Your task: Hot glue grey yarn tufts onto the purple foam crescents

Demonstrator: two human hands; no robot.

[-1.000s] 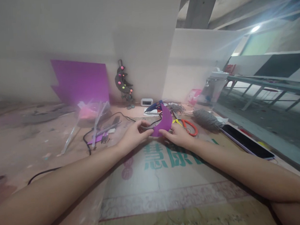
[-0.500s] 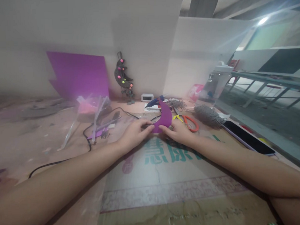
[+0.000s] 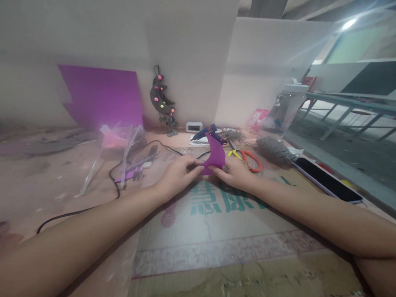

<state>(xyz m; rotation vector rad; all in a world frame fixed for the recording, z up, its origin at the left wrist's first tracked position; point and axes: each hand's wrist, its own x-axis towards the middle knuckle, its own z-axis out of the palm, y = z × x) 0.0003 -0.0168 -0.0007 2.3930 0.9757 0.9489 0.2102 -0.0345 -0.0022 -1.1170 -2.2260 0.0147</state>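
Both my hands grip a purple crescent moon cutout [image 3: 217, 153] above the cardboard sheet with green characters [image 3: 216, 200]. My left hand [image 3: 181, 173] pinches its lower left tip between thumb and fingers. On the lower right curve, my right hand [image 3: 234, 172] presses with its thumb in front and the fingers behind, partly hidden. The upper tip points up, in front of a blue glue gun [image 3: 204, 133]. Orange-handled scissors [image 3: 253, 161] and a yellow-handled tool [image 3: 234, 154] lie just beyond my right hand.
Against the wall lean a purple sheet [image 3: 105, 95] and a dark crescent ornament with coloured balls [image 3: 159, 95]. A small digital clock [image 3: 194, 127] stands behind. Grey yarn [image 3: 276, 152], a phone [image 3: 327, 179] and a clear jar [image 3: 289, 108] are right. Clear bags [image 3: 116, 138] and a black cord [image 3: 113, 177] lie left.
The crescent's upper tip has swung slightly to the left in my hands. Both hands keep their hold, and the whole view has shifted a little.
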